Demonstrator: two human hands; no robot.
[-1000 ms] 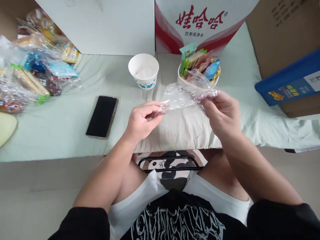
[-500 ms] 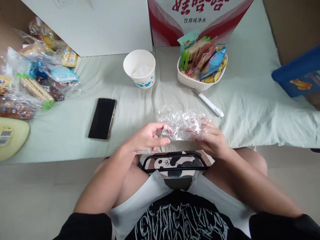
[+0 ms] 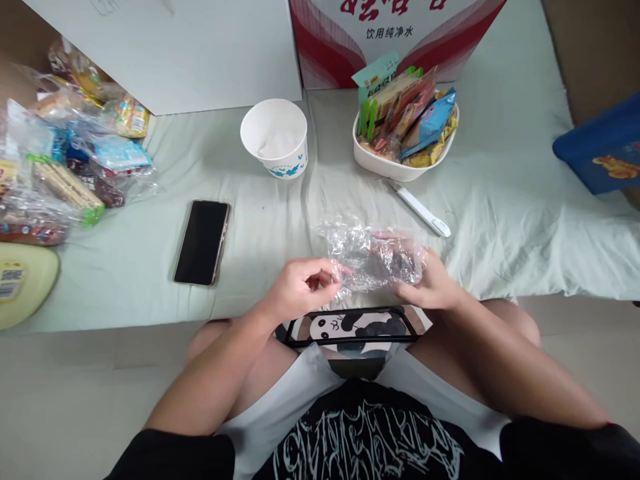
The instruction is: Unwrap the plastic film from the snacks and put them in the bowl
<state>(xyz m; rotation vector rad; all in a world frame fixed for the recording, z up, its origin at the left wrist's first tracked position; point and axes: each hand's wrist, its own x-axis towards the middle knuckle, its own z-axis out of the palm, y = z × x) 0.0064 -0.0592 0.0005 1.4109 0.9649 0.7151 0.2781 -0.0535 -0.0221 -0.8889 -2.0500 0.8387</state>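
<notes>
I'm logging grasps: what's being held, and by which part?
A clear wrapper: the left grip pinches its left edge, the right grip holds its right end.

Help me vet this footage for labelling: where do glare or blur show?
Head view: white glints streak the crinkled clear plastic film; head view: the blue printed package at the right edge looks soft; head view: the black rectangular phone shows no strong glare.

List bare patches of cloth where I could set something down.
Widest: right of the snack bowl and white cutter, toward the blue package. Smaller: between phone and paper cup. Crowded: far left, under the snack pile; also front centre, where left hand and right hand hold the clear wrapper.
</notes>
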